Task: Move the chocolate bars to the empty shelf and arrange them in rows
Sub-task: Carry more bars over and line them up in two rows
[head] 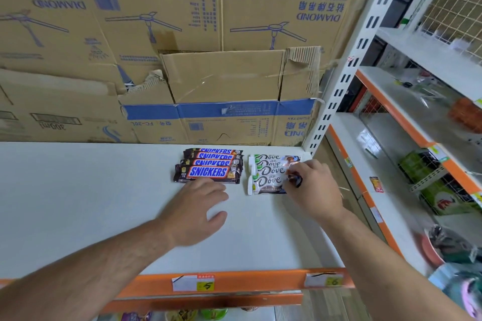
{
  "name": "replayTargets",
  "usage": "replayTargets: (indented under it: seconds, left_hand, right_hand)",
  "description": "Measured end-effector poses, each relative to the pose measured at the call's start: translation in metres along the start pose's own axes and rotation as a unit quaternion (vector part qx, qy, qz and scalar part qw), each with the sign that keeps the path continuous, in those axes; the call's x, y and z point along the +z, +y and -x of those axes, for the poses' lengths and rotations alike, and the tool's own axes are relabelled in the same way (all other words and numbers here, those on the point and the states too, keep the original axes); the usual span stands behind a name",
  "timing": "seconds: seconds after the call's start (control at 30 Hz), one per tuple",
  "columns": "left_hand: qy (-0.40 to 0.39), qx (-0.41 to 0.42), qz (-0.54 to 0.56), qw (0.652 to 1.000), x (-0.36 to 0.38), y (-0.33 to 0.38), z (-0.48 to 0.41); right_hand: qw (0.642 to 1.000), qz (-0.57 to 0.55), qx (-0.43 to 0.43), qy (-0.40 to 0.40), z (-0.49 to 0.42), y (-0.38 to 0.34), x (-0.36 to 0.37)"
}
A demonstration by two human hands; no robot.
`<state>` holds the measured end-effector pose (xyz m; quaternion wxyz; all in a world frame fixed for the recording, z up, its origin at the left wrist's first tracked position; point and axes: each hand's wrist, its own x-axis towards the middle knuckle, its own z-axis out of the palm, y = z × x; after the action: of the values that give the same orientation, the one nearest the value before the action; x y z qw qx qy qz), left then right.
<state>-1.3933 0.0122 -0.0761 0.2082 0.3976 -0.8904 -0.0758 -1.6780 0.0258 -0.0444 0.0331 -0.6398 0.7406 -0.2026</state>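
Front Dove bar (pixel 266 182) (right end hidden) pinched by right hand (pixel 315 187); left hand (pixel 198 211) spread

I see glossy plastic on the brown Snickers wrappers (pixel 207 172) and the white Dove wrappers (pixel 266 180) right of them; the white shelf board (pixel 91 203) looks smooth, matt; far tan cardboard boxes (pixel 221 75), dull, rough-torn.

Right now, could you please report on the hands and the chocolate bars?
Left hand open at front Snickers bar. Right hand pinching front Dove bar. Both on white shelf, cardboard boxes behind.
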Motion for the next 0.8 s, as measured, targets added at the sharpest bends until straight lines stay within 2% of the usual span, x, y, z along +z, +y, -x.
replayTargets:
  seconds: [0.1, 0.17, 0.8]
  left_hand:
    - [-0.001, -0.003, -0.002, 1.0, 0.001, -0.001, 0.0]
    - [-0.002, -0.003, -0.006, 1.0, 0.002, -0.001, 0.001]
    - [-0.002, -0.013, 0.005, 1.0, 0.002, 0.0, -0.001]
  right_hand:
    - [0.993, 0.06, -0.096, 0.025, 0.008, -0.002, 0.008]
    - [0.988, 0.097, -0.117, 0.014, 0.01, -0.002, 0.011]
    - [0.992, 0.104, -0.074, 0.027, 0.003, -0.006, 0.017]
